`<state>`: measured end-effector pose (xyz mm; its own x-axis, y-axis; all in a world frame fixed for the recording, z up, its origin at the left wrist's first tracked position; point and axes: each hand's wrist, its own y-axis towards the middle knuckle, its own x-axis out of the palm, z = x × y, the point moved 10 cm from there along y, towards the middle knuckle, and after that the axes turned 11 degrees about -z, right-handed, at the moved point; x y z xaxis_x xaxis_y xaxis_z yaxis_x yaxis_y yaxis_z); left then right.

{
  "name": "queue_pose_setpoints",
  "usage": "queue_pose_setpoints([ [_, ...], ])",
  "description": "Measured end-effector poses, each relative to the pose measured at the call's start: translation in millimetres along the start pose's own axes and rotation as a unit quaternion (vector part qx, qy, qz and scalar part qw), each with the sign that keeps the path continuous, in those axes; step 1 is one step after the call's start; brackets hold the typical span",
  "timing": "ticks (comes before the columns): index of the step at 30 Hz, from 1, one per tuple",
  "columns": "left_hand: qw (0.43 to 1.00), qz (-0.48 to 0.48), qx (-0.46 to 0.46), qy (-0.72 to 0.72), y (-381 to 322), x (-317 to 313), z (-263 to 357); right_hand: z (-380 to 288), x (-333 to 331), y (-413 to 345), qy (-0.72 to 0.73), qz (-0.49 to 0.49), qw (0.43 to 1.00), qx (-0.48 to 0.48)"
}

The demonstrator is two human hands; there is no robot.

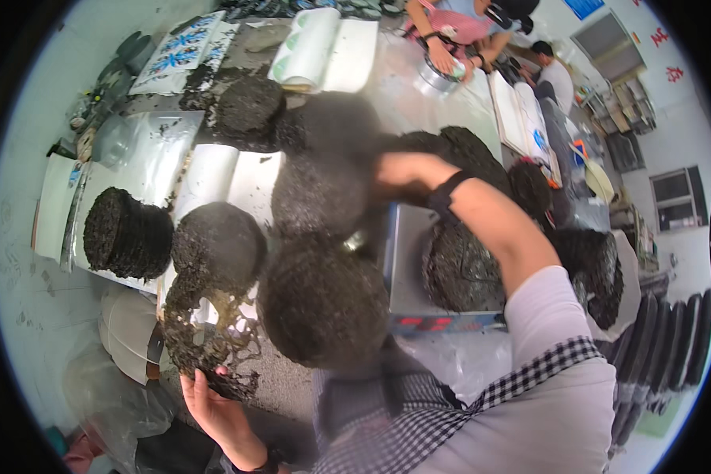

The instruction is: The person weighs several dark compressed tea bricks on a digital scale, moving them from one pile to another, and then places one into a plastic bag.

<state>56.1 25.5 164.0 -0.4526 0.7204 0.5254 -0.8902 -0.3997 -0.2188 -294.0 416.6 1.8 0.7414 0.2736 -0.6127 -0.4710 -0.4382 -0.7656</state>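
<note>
My left hand (213,409) is at the lower left, its fingertips at the ragged edge of a torn, holed sheet of dried seaweed (198,343). My right hand (400,169) is blurred over the middle of the table, beside dark round seaweed stacks; whether it holds anything cannot be told. Close before me stands a large round stack of seaweed (326,302). A smaller round stack (219,243) adjoins the torn sheet, and a ridged stack lies on its side (127,234) at the left. Another seaweed piece (465,263) rests on a metal-topped scale (412,278).
White printed sheets (260,178) lie behind the stacks. A clear plastic bag (112,385) hangs at the lower left. Across the table a co-worker (450,35) handles a round tin (438,77); another person (554,74) sits further back. Dark rolls (663,343) stand at the right.
</note>
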Motion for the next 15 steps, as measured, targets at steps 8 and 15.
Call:
queue_pose_setpoints([
  [8,0.994,-0.104,0.039,-0.018,-14,77,20,-44,-46,-438,0.297,0.509,0.802,0.092],
  [15,0.976,-0.219,0.001,-0.004,-64,185,-24,-8,205,-552,0.527,0.628,0.552,0.154],
])
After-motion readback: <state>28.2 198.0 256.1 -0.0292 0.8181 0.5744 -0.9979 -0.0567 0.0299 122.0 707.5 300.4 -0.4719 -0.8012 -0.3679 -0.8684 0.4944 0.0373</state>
